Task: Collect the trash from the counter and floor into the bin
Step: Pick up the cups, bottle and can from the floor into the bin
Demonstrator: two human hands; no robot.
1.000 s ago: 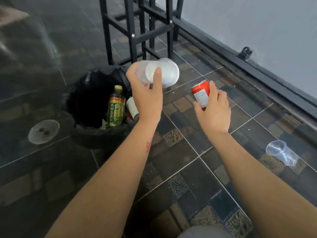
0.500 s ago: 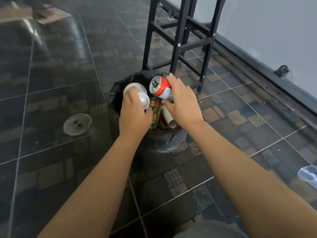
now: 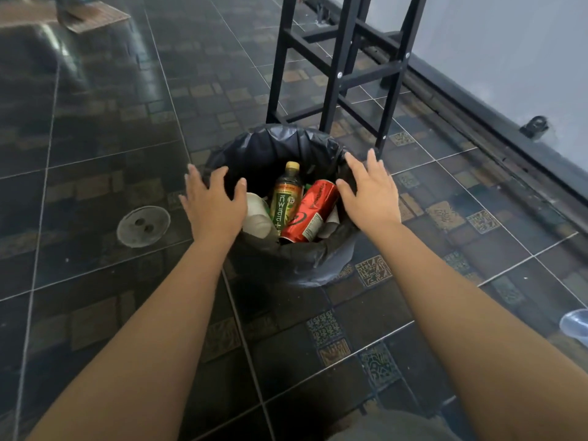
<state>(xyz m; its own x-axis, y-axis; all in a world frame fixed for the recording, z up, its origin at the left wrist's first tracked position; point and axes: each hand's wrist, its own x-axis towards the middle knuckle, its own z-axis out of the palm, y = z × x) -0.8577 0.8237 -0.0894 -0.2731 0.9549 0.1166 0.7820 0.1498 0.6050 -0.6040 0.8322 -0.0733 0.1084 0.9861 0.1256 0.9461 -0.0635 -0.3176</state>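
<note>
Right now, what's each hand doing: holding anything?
Left hand: open, empty, over the bin rim.
Right hand: open, empty, over the bin's other side.

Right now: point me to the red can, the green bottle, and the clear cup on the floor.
red can (image 3: 310,212), head view, middle of its side.
green bottle (image 3: 286,198), head view, on its label.
clear cup (image 3: 577,324), head view, visible wall at frame edge.

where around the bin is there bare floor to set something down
Bare tile lies left of the bin, between it and the round floor drain, and in front between the forearms. Behind, the black stool frame crowds it. A clear plastic cup lies at the far right edge.
</note>
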